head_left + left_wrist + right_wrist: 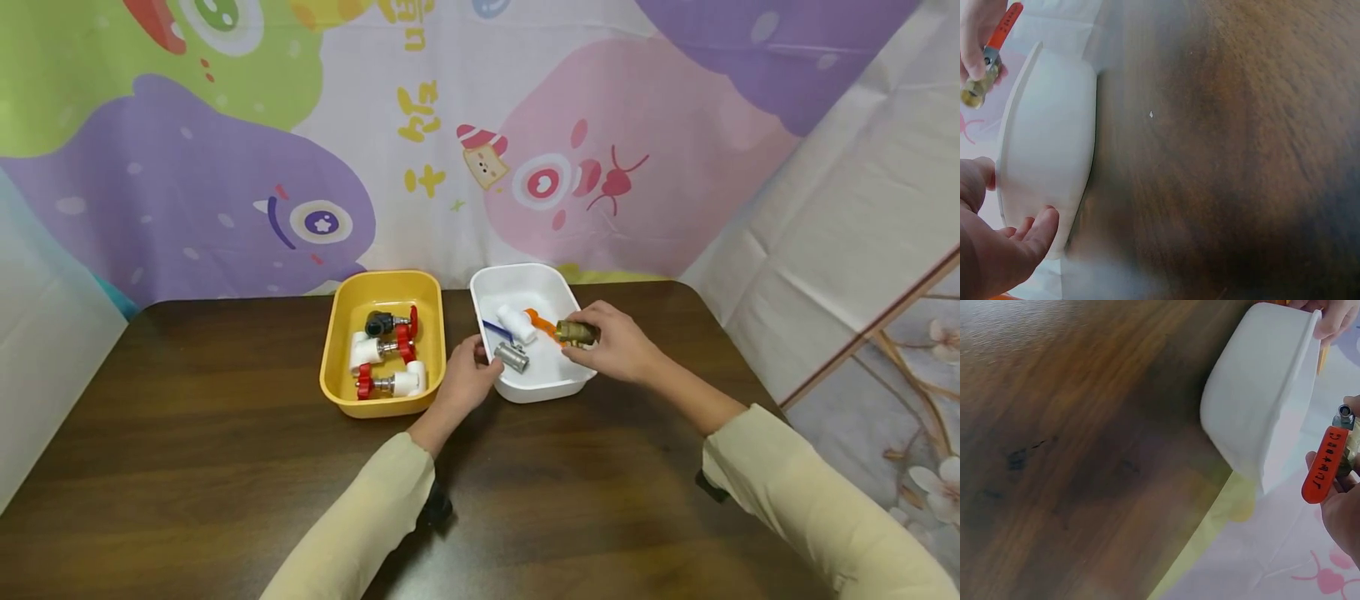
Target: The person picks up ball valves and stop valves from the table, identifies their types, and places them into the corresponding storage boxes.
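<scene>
My right hand (618, 340) pinches a brass ball valve (577, 332) over the right side of a white bin (555, 387). The valve's orange lever (1325, 465) has dark lettering and points to the left over the bin in the head view. My left hand (467, 379) grips the bin's left rim, thumb at the edge and fingers along the outer wall (1054, 144). Inside the bin, a silver ball valve (512, 357) with a blue lever (497, 331) lies close to the left thumb. A white plastic fitting (517, 323) lies behind it.
Left of the white bin stands a yellow bin (330, 367). It holds a black valve (378, 323) and two white valves (408, 380), all with red handwheels. Both bins sit near the back of the brown wooden table (225, 467), before a cartoon-printed cloth (420, 233).
</scene>
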`<state>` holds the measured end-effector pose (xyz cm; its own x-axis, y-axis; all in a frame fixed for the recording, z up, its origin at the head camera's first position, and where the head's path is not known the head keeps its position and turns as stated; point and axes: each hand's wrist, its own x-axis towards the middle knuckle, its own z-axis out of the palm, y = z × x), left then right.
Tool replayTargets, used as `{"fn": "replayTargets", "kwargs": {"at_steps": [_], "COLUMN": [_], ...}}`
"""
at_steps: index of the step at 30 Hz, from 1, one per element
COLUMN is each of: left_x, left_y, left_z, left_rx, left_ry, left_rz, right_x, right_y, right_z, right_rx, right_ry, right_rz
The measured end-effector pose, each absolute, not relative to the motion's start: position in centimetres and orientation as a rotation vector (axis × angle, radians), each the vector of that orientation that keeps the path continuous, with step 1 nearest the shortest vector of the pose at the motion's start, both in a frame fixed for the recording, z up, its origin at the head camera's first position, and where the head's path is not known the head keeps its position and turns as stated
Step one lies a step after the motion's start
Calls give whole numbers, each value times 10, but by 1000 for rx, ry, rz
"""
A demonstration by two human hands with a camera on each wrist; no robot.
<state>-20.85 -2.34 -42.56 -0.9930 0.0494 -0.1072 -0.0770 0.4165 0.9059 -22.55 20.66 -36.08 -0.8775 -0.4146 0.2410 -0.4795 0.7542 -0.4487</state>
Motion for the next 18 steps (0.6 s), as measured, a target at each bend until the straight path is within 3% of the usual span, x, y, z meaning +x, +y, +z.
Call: {"fn": "replayTargets", "kwargs": {"at_steps": [18], "left_x": [-209], "left_y": [-23], "left_z": [-426], "left_rx": [-46], "left_ry": [2538], "left_rz": [1628], "right_x": [-240], "right_y": [171], "right_z": [-356], "right_rx": [783], "right_ry": [-2800], "right_rz": [813]}}
